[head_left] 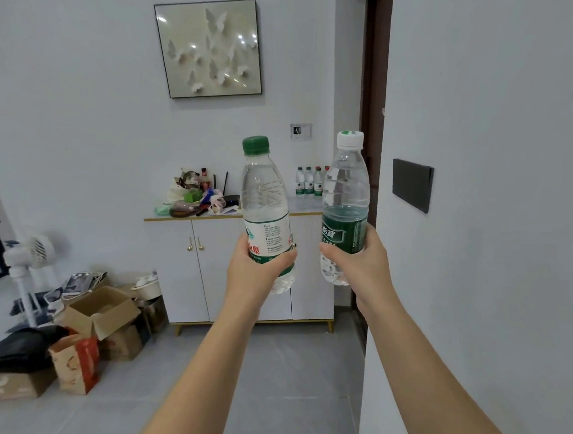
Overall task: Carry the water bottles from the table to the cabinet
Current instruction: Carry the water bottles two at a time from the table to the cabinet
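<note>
Both bare: left hand (260, 272), right hand (360, 262). Behind hands, wrists and forearms bare as far as frame edge shows; surface smooth, even. Forearms slim near hands, broader away from them under wide-angle lens. Upper arms and clothing out of view.

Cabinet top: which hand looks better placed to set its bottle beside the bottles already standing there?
Probably the right hand: its white-capped bottle lines up with the standing bottles at the right end of the cabinet. The left hand holds its green-capped bottle nearer the clutter.
</note>
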`<state>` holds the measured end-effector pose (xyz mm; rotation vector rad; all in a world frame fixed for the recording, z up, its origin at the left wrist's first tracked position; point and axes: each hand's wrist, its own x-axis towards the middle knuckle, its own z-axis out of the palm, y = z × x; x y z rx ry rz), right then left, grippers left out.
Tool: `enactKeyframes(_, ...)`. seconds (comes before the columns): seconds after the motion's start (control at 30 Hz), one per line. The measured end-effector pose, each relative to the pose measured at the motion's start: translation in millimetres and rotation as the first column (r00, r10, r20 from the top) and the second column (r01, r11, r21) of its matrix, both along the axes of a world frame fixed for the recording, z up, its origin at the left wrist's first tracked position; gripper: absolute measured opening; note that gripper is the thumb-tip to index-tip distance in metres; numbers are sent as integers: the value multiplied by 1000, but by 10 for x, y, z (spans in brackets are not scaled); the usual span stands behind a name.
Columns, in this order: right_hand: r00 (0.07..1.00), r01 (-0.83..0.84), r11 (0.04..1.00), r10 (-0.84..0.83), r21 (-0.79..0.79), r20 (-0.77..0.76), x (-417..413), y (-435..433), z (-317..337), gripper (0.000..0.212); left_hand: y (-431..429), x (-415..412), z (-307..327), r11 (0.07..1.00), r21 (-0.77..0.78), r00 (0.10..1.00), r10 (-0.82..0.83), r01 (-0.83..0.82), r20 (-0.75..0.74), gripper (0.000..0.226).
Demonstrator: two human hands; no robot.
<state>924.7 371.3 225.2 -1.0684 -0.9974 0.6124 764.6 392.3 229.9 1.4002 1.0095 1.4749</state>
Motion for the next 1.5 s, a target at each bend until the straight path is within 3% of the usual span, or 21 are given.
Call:
enactKeyframes(0.5, 996, 70, 997, -70, -9, 56, 71, 2155, -19, 44, 2456, 107, -79, 991, -22, 991, -132, 132, 6, 53)
enactKeyframes(0.77, 991, 125, 992, -124, -18, 43, 114, 3089, -141, 50, 3463, 167, -203, 982, -41, 982, -182, 183, 42, 56)
enactKeyframes(1.13, 997, 75, 996, -76, -44, -20, 346, 4420, -483, 52, 4677, 436, -422, 986, -76, 988, -149, 152, 39, 55)
enactKeyframes(1.3, 996, 93, 996, -93, -19, -7, 683, 5294, -577, 49, 5454, 708, -486, 988, -68, 990, -137, 138, 30, 53)
enactKeyframes(1.5, 996, 80, 996, -80, -28, -26, 1081, 6413, -576, 58, 6391, 1016, -431, 991, -80, 994, -103, 105, 31, 50)
